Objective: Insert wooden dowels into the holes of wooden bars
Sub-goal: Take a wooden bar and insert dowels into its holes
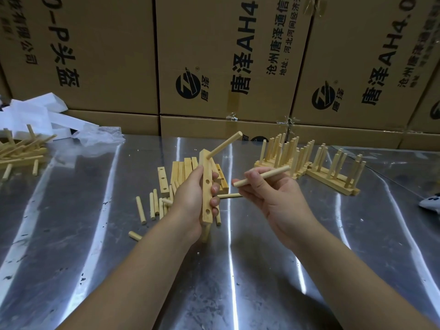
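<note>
Wooden bar [206, 186] gripped upright in left hand [190, 206], one dowel [225, 145] seated up top; right hand [273, 196] pinches second dowel [262, 176], next needs lining its tip to an empty hole.

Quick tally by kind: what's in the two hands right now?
Wooden bar: 1, in left hand
Seated dowel: 1, in the bar's top hole
Loose dowel: 1, in right hand
Total: 3

Left hand [190, 201], right hand [279, 201] bare — forearms [147, 270] unsleeved to frame edge.
</note>
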